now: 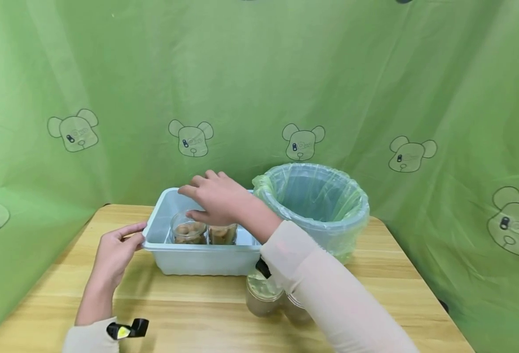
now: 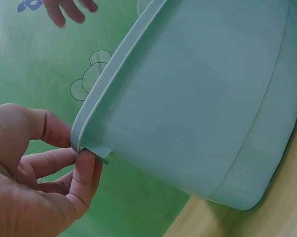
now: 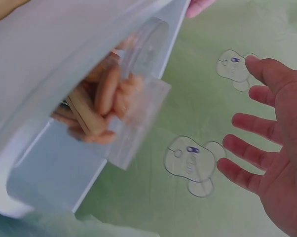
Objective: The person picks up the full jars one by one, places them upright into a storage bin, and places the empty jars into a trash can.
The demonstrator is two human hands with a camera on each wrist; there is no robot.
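Observation:
A light blue plastic tub [image 1: 206, 260] stands on the table. My left hand [image 1: 114, 255] pinches the rim at its left front corner, as the left wrist view shows with thumb and fingers [image 2: 84, 177] on the lip. Inside the tub sit two clear jars, a round one [image 1: 188, 232] and another [image 1: 222, 234] beside it, both with brownish pieces in them. My right hand [image 1: 219, 198] hovers over the tub above these jars, holding nothing. Its fingers are spread and relaxed in the right wrist view, apart from the jar of brownish pieces [image 3: 101, 101].
To the right of the tub stands a round bin [image 1: 330, 230] lined with a green plastic bag. Two lidded jars [image 1: 263, 296] are on the wooden table [image 1: 188, 314] in front, one partly behind my right sleeve. A green curtain [image 1: 241, 88] with bear heads hangs behind.

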